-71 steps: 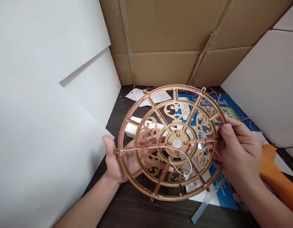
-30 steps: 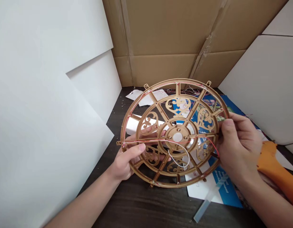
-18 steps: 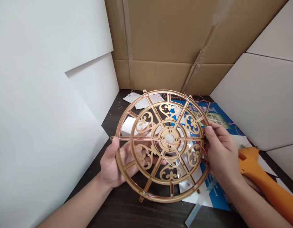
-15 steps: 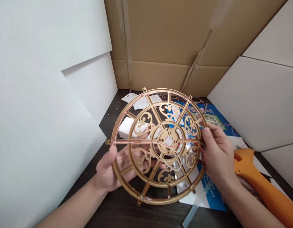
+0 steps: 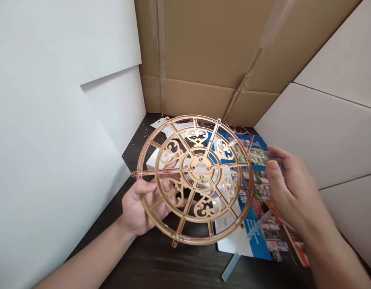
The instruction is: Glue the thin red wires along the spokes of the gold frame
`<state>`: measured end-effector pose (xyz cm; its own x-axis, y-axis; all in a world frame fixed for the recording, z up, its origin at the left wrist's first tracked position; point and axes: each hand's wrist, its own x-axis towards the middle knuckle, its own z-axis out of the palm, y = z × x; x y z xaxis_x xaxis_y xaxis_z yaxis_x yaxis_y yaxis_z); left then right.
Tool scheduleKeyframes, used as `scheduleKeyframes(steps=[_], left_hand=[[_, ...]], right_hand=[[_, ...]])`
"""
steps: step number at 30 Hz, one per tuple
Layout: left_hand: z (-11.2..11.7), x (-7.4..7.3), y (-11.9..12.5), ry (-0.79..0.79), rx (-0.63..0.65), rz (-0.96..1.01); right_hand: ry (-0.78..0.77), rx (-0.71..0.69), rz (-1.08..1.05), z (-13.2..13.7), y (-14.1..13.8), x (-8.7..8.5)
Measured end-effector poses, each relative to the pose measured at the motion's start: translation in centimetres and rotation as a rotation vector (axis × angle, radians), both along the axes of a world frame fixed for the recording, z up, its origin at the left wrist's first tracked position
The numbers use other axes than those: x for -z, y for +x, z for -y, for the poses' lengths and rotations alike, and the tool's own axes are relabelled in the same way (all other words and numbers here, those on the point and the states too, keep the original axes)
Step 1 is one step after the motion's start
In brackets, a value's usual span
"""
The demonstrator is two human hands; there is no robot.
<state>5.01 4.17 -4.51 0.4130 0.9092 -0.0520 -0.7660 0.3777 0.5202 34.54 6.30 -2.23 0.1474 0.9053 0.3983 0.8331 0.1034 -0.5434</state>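
Observation:
A round gold openwork frame with spokes, scroll ornaments and a thin red wire along its rim is held flat above the dark table. My left hand grips its lower left rim, thumb on top and fingers beneath. My right hand hovers just off the frame's right edge, fingers spread and apart from the rim, holding nothing.
A blue printed sheet and white paper pieces lie under the frame. A clear stick lies near the front. White boards stand at left and right, a cardboard wall at the back.
My right hand has let go of the frame's right rim and drawn away to the right. The frame has shifted left in my left hand. The orange tool has left the view.

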Motion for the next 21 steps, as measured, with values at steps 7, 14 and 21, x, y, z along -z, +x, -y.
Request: scheduleKeyframes(steps=[7, 14, 21], left_hand=[[0.1, -0.2, 0.3, -0.014, -0.071, 0.036], [0.0, -0.2, 0.3, -0.046, -0.107, 0.062], [0.0, 0.0, 0.1, 0.11, -0.039, -0.03]], right_hand=[[-0.108, 0.098, 0.402, 7.4, 7.8, 1.3], [-0.087, -0.076, 0.61, 9.5, 8.5, 3.3], [-0.567, 0.211, 0.395, 8.4, 10.5, 4.1]])
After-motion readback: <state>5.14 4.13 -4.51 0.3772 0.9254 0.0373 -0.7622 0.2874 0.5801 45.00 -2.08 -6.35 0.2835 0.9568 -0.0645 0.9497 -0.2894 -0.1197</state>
